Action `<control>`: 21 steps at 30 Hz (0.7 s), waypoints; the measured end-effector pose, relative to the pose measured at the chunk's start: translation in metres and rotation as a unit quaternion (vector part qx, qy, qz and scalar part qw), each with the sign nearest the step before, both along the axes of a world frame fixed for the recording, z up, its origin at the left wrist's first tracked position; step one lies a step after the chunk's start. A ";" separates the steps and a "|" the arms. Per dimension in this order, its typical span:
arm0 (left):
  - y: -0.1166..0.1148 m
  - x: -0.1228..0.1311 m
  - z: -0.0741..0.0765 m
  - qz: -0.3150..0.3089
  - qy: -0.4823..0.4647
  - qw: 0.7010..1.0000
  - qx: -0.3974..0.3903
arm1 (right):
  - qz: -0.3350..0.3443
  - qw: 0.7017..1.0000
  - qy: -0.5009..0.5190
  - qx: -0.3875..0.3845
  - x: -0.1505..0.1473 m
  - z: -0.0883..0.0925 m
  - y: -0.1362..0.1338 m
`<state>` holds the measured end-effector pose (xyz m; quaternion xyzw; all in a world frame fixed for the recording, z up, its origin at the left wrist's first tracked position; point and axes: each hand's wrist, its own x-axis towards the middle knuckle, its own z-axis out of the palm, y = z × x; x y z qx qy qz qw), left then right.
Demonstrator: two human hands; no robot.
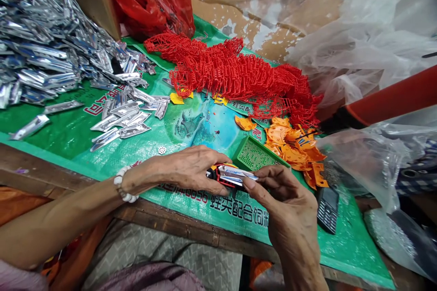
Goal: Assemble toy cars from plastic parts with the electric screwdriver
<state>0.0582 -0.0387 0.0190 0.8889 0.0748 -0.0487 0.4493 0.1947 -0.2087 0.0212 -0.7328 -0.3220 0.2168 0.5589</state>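
My left hand, with a white bead bracelet on its wrist, grips a small toy assembly of red, yellow and black parts. A shiny silver plastic piece with blue marks lies against that assembly. At its right end, my right hand pinches the silver piece between thumb and fingers. Just behind both hands stands a small green plastic basket with tiny metal bits in it. My fingers hide part of the toy assembly.
Silver pieces are heaped at the left, with several nearer ones spread out. Red plastic frames run across the back. Orange parts and a black keypad phone lie at the right. A red bag stands behind.
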 end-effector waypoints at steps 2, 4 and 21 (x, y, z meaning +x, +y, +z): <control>0.000 0.001 0.000 0.003 0.010 1.000 0.001 | -0.007 1.000 0.017 0.002 0.000 0.000 0.001; -0.001 0.001 0.000 0.002 0.016 1.000 -0.001 | -0.007 1.000 0.028 0.000 0.001 0.000 0.000; -0.001 -0.001 0.004 0.003 -0.001 1.000 -0.003 | 0.002 0.999 0.043 -0.021 -0.006 0.011 0.007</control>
